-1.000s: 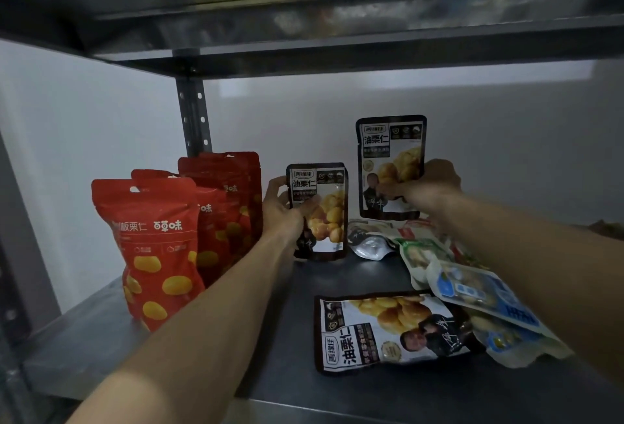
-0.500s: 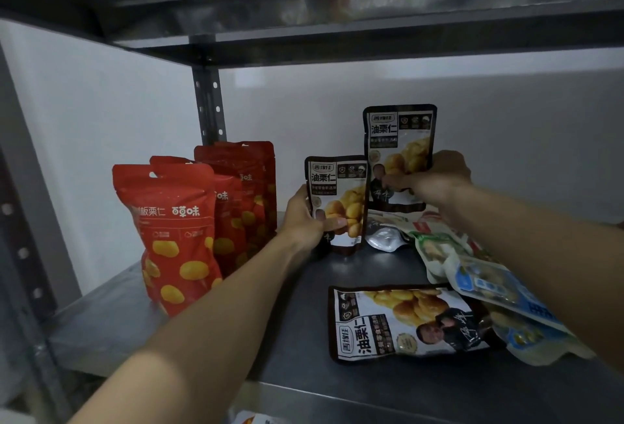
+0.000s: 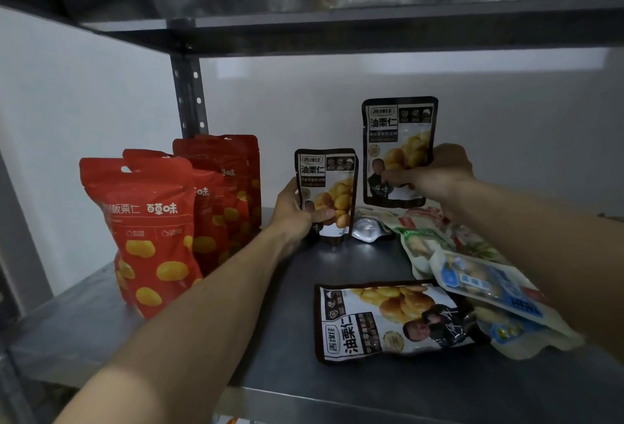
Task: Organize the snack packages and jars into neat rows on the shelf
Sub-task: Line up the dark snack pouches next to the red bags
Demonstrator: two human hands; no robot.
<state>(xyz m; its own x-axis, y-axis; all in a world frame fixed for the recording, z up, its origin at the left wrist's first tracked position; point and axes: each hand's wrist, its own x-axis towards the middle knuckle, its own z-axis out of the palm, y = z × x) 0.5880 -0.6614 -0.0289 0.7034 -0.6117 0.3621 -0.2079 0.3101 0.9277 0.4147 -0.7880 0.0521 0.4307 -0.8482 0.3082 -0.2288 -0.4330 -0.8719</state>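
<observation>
Red chestnut pouches (image 3: 148,231) stand in a staggered row at 9 o'clock on the steel shelf (image 3: 290,315), unmoved over the last second. Just right of them, the left hand (image 3: 292,214) grips a small black chestnut packet (image 3: 329,187), thumb across its front, upright with its foot on the shelf. At 1 o'clock the right hand (image 3: 435,170) pinches a taller black chestnut packet (image 3: 398,126) upright near the back wall; whether its foot rests on anything I cannot tell. Both grips match 1 second ago, so I judge the black row is being settled and not yet released. 1 flat black packet (image 3: 388,319) lies at 5 o'clock, touching the blue packets (image 3: 486,283) heaped at 3 o'clock. Room remains between the red pouches and the small packet, and toward 6 o'clock up to the front edge. The upper shelf (image 3: 371,38) hangs close overhead.
</observation>
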